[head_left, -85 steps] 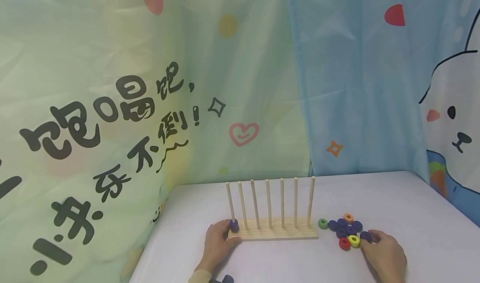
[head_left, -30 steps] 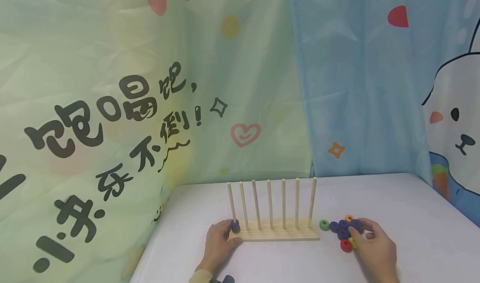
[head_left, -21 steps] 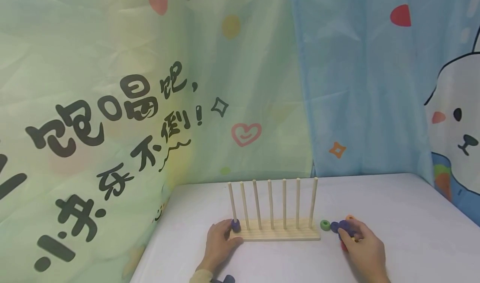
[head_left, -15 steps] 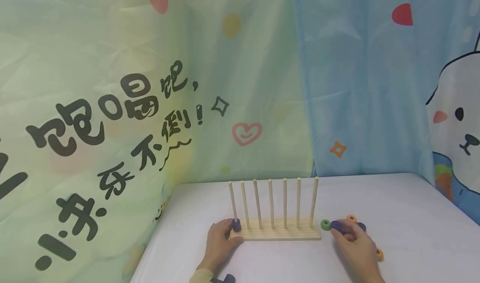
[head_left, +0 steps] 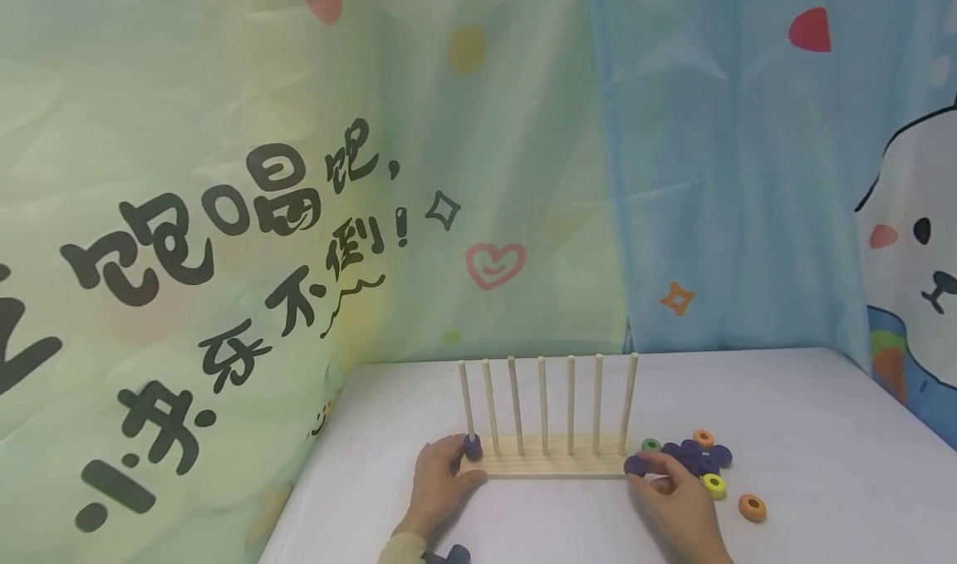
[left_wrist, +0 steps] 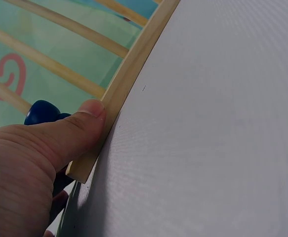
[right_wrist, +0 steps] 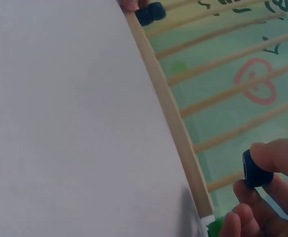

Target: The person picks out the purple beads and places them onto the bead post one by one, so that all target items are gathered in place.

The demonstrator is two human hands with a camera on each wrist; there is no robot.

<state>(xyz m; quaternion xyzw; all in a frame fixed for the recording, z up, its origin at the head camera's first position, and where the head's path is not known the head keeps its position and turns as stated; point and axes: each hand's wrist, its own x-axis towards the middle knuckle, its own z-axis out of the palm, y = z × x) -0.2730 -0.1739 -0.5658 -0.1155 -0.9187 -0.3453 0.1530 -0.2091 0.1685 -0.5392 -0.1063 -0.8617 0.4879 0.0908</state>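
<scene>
My left hand (head_left: 439, 477) grips the left end of a wooden peg rack (head_left: 553, 466), thumb on its front edge in the left wrist view. Two dark purple beads (right_wrist: 150, 14) sit stacked low on the leftmost peg, beside that hand's fingers. My right hand (head_left: 676, 504) pinches another purple bead (head_left: 635, 465) between thumb and fingers. In the head view this bead appears in front of the rack's right end; the right wrist view shows the held bead (right_wrist: 257, 170) near the last peg, not on it.
Right of the rack lie several purple beads (head_left: 691, 448), a green bead (head_left: 651, 445), an orange bead (head_left: 703, 438) and a yellow bead (head_left: 714, 486). Another orange bead (head_left: 752, 507) lies nearer the front. The other pegs (head_left: 571, 406) stand upright. Printed curtains surround the white table (head_left: 807, 431).
My right hand has moved left from the bead pile to the rack's right end, carrying a purple bead. The nearer orange bead has come out from behind it. My left hand stays put.
</scene>
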